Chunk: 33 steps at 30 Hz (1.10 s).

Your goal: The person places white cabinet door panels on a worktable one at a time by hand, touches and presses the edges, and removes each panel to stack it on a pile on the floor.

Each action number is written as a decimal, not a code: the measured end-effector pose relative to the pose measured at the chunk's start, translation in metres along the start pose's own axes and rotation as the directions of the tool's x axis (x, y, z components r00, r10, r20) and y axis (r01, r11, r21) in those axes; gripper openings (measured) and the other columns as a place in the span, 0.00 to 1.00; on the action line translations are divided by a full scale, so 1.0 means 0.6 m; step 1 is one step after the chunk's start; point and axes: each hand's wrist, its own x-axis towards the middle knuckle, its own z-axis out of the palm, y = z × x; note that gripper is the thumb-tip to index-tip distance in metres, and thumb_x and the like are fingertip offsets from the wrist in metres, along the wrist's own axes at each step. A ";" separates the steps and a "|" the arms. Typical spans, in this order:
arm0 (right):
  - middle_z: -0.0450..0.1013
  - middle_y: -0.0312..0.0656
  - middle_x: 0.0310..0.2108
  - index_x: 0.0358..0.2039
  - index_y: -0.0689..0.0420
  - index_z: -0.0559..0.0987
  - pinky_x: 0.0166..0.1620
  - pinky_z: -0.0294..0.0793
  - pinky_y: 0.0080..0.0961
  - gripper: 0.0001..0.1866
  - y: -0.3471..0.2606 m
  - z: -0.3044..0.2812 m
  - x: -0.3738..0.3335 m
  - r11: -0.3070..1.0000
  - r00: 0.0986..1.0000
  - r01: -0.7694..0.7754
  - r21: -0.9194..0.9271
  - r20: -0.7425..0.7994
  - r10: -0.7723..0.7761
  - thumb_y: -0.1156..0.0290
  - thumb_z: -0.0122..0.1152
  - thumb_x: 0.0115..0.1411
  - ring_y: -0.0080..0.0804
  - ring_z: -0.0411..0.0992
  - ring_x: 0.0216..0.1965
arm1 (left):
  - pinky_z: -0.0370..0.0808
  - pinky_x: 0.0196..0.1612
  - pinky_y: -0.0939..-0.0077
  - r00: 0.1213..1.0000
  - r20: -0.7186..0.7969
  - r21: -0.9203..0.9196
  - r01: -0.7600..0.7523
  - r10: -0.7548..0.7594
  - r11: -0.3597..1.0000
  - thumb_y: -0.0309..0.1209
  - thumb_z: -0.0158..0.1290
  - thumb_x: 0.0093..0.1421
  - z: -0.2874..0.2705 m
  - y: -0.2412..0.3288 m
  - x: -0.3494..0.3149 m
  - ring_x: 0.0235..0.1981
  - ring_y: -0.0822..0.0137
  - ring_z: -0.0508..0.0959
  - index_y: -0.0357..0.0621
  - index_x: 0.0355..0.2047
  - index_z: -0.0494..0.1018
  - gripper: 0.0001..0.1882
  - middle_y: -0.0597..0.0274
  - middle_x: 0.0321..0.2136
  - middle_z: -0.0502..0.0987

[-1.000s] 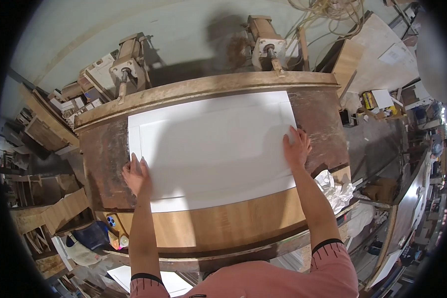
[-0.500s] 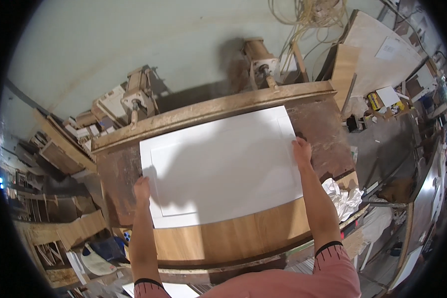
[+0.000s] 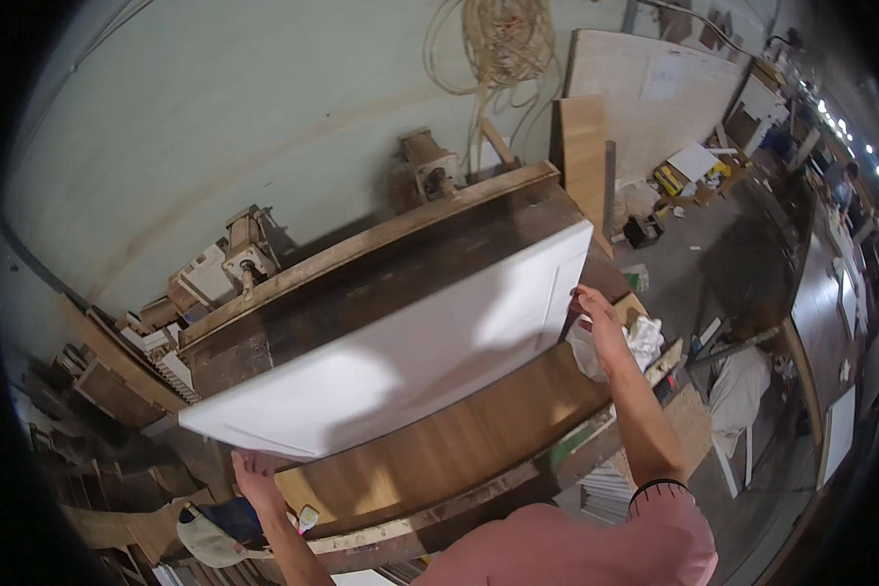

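A white cabinet door panel with a recessed frame stands tilted up from the bench, its far long edge raised. My left hand is closed on its lower left corner, fingertips partly hidden by the panel. At the opposite short edge my right hand holds the panel with bent fingers. Beneath the panel's near edge lies a wood-grain board. Crumpled white plastic sits beside my right wrist.
Beyond the panel, a wooden beam crosses the dark bench, with two cylinder clamps behind it. Large boards lean on the wall at right. A blue and beige cloth item lies near my left forearm. A coiled hose hangs above.
The panel has gone from lying flat to tilted up, pulled nearer and swung so its left end is closer to me. Both hands moved with it, and the view has turned right.
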 end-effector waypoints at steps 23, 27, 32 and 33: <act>0.76 0.45 0.51 0.61 0.62 0.68 0.51 0.76 0.30 0.29 0.226 -0.281 -0.366 0.812 0.795 -0.542 0.218 0.446 0.411 0.55 0.34 0.69 0.32 0.77 0.46 | 0.63 0.64 0.64 0.835 0.395 0.268 0.294 -0.383 0.917 0.45 0.46 0.69 -0.244 -0.139 -0.400 0.63 0.58 0.67 0.42 0.68 0.57 0.32 0.55 0.64 0.66; 0.76 0.44 0.50 0.59 0.60 0.70 0.49 0.77 0.27 0.26 0.235 -0.287 -0.365 0.809 0.787 -0.552 0.202 0.446 0.426 0.57 0.39 0.69 0.31 0.77 0.44 | 0.67 0.61 0.60 0.862 0.346 0.380 0.234 -0.372 0.895 0.45 0.51 0.67 -0.293 -0.166 -0.422 0.62 0.61 0.67 0.47 0.67 0.59 0.32 0.59 0.61 0.68; 0.78 0.35 0.43 0.50 0.54 0.78 0.40 0.75 0.24 0.19 0.234 -0.274 -0.364 0.789 0.801 -0.577 0.211 0.337 0.495 0.56 0.50 0.68 0.22 0.76 0.39 | 0.70 0.50 0.55 0.903 0.185 0.192 0.354 -0.388 0.915 0.49 0.53 0.65 -0.338 -0.225 -0.453 0.58 0.63 0.70 0.46 0.61 0.64 0.30 0.62 0.60 0.69; 0.78 0.35 0.43 0.50 0.54 0.78 0.40 0.75 0.24 0.19 0.230 -0.276 -0.362 0.792 0.797 -0.576 0.201 0.357 0.488 0.56 0.50 0.68 0.22 0.76 0.39 | 0.70 0.52 0.57 0.885 0.216 0.193 0.375 -0.412 0.907 0.49 0.53 0.65 -0.345 -0.237 -0.445 0.58 0.63 0.70 0.46 0.59 0.65 0.28 0.61 0.60 0.69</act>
